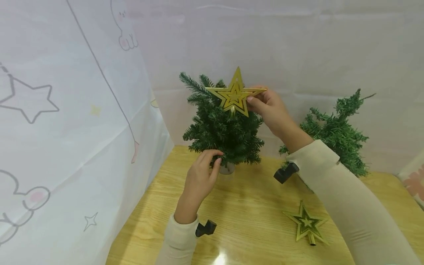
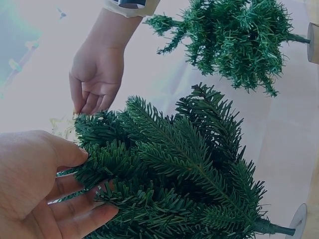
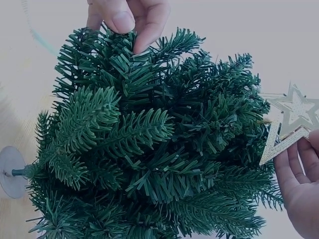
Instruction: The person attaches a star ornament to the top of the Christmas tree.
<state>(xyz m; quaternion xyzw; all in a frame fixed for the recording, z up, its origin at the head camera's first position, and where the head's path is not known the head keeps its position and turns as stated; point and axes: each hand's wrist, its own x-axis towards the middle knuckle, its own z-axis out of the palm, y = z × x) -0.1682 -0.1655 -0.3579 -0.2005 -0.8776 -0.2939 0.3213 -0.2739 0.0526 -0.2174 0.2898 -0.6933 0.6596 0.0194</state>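
A gold star tree topper (image 1: 234, 92) stands in front of the upper part of a dark green artificial Christmas tree (image 1: 225, 132). My right hand (image 1: 271, 109) pinches one side point of the star between thumb and fingers. In the right wrist view the star (image 3: 271, 149) overlaps the tree's top. Low at the near side of the tree, my left hand (image 1: 200, 176) has its thumb and fingers apart and loosely bent. The left wrist view shows its fingertips (image 2: 102, 216) among the branch tips, with needles between thumb and fingers.
A second, lighter green tree (image 1: 344, 136) leans at the right, partly behind my right sleeve (image 1: 351, 206). Another gold star topper (image 1: 306, 222) lies on the wooden table (image 1: 251, 213). White patterned cloth (image 1: 82, 147) hangs at the left and back.
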